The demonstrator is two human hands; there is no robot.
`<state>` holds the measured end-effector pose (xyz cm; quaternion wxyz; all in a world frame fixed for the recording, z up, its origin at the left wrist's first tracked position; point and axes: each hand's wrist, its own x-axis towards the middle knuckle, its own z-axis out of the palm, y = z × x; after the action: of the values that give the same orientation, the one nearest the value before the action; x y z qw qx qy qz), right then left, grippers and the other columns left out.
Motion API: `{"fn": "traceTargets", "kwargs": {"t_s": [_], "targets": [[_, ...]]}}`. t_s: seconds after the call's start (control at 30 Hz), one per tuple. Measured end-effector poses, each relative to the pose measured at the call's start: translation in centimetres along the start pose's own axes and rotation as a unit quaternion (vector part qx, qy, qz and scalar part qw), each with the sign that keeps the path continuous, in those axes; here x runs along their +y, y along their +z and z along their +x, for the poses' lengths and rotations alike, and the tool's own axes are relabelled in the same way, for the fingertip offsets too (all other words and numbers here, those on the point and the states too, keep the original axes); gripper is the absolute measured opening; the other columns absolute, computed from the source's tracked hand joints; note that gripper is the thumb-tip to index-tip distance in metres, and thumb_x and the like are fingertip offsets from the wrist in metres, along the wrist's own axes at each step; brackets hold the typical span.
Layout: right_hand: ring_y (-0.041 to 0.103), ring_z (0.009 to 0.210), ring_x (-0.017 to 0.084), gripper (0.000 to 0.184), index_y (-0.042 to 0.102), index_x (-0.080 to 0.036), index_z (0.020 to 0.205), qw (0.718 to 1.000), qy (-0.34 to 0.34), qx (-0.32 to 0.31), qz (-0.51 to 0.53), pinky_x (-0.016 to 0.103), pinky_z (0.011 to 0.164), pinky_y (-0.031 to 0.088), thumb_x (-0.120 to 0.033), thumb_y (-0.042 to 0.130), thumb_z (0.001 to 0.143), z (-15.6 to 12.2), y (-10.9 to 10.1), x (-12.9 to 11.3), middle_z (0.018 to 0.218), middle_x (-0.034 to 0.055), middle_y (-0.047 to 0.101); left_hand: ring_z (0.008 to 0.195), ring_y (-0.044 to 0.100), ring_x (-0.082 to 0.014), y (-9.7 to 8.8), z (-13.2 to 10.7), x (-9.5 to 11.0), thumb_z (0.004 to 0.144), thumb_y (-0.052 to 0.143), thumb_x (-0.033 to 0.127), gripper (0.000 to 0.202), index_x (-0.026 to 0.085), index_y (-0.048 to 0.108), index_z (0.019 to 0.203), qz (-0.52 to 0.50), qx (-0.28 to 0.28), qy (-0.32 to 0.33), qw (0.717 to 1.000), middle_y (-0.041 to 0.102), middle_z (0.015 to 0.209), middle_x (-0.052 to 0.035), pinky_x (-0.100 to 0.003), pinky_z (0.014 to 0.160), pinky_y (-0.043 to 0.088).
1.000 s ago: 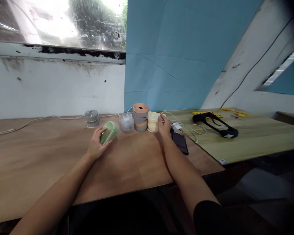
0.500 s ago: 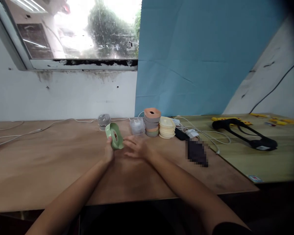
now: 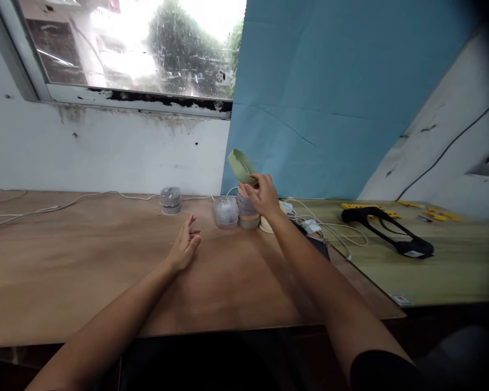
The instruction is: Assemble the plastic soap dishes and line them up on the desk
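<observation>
My right hand (image 3: 264, 194) grips a shallow green plastic tray (image 3: 241, 166) by its lower edge, tilted above a stack of grey and peach trays (image 3: 248, 214). The hand and tray hide the top of that stack. Fingers loosely apart, my left hand (image 3: 184, 244) is empty over the brown tabletop. Just beyond it stands a round grey container (image 3: 170, 201). Clear plastic pieces (image 3: 225, 212) sit to the left of the stack, and cream lids (image 3: 265, 224) lie to its right, mostly hidden by my right hand and wrist.
White cables and plugs (image 3: 311, 226) lie behind my right forearm, by a dark flat object. On the wooden table at right are a black strap-like frame (image 3: 391, 233) and yellow pieces (image 3: 436, 215). A wall with a blue sheet (image 3: 301, 108) and a window closes the back.
The green tray has passed from my left hand to my right, moving up and right over the stack. My left hand has let go and opened. The view has shifted slightly.
</observation>
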<state>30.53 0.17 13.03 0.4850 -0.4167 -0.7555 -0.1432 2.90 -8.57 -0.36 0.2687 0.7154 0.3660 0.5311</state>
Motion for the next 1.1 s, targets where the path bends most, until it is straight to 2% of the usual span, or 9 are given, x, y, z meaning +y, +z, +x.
{"fn": "traceTargets", "kwargs": {"t_s": [0.1,0.23,0.33,0.47,0.73,0.87,0.97,1.1], "targets": [[0.055,0.096,0.026,0.034,0.061,-0.016,0.103,0.996,0.026,-0.05,-0.068,0.036,0.079,0.045,-0.045,0.049,0.088,1.9,-0.5,3.2,0.099,0.0122,0.06,0.114,0.056,-0.0268,0.0,0.0,0.0,0.092,0.046,0.047,0.07,0.023,0.016,0.15,0.031,-0.019,0.006,0.999,0.026,0.15,-0.0208,-0.047,0.093,0.047],[0.053,0.093,0.026,0.03,0.063,-0.017,0.094,0.988,0.039,-0.097,-0.118,0.034,0.074,0.042,-0.044,0.052,0.086,2.1,-0.1,5.7,0.094,0.0116,0.061,0.112,0.056,-0.0258,-0.4,0.0,-0.1,0.092,0.047,0.045,0.067,0.024,0.018,0.149,0.055,-0.022,0.006,0.998,0.029,0.148,-0.0195,-0.047,0.092,0.048],[0.053,0.09,0.025,0.03,0.064,-0.017,0.09,0.984,0.027,-0.113,-0.136,0.033,0.072,0.041,-0.044,0.052,0.086,2.0,0.0,6.0,0.091,0.0108,0.061,0.11,0.057,-0.025,-0.5,0.0,-0.2,0.092,0.046,0.044,0.066,0.024,0.019,0.149,0.066,-0.019,0.007,0.998,0.031,0.146,-0.0192,-0.046,0.092,0.048],[0.054,0.089,0.024,0.031,0.066,-0.018,0.096,0.981,0.01,-0.12,-0.154,0.033,0.075,0.041,-0.045,0.056,0.083,1.8,-0.1,5.8,0.094,0.0101,0.062,0.11,0.057,-0.0243,-0.5,0.0,-0.3,0.092,0.046,0.044,0.065,0.023,0.02,0.148,0.071,-0.022,0.008,0.997,0.032,0.146,-0.0187,-0.045,0.091,0.049],[0.055,0.086,0.024,0.04,0.07,-0.018,0.093,0.978,-0.002,-0.127,-0.164,0.034,0.075,0.042,-0.055,0.059,0.08,1.4,0.2,5.9,0.097,0.0103,0.06,0.108,0.057,-0.0237,-0.5,0.1,-0.2,0.093,0.045,0.042,0.064,0.023,0.019,0.148,0.08,-0.035,0.012,0.996,0.034,0.144,-0.0186,-0.046,0.091,0.049],[0.055,0.091,0.025,0.04,0.069,-0.017,0.096,0.984,-0.023,-0.078,-0.158,0.036,0.077,0.043,-0.053,0.059,0.08,1.3,0.0,4.9,0.103,0.0121,0.059,0.106,0.058,-0.0241,-0.5,0.0,-0.1,0.092,0.046,0.043,0.065,0.022,0.02,0.148,0.086,-0.031,0.017,0.996,0.036,0.143,-0.0192,-0.046,0.089,0.05],[0.055,0.093,0.025,0.034,0.068,-0.018,0.093,0.991,-0.046,-0.034,-0.121,0.036,0.08,0.044,-0.048,0.053,0.086,0.4,0.1,2.7,0.098,0.0116,0.061,0.106,0.058,-0.0238,-0.5,-0.1,0.0,0.092,0.046,0.043,0.064,0.022,0.022,0.148,0.095,-0.031,0.016,0.995,0.037,0.142,-0.0191,-0.045,0.088,0.051],[0.057,0.089,0.022,0.026,0.065,-0.022,0.083,0.989,-0.135,-0.061,-0.018,0.035,0.081,0.044,-0.041,0.048,0.09,-3.2,1.8,-1.6,0.09,0.0082,0.064,0.108,0.057,-0.0239,-0.7,0.4,-0.2,0.092,0.046,0.042,0.061,0.02,0.027,0.145,0.131,-0.03,0.03,0.99,0.04,0.139,-0.0186,-0.044,0.088,0.05]]}}
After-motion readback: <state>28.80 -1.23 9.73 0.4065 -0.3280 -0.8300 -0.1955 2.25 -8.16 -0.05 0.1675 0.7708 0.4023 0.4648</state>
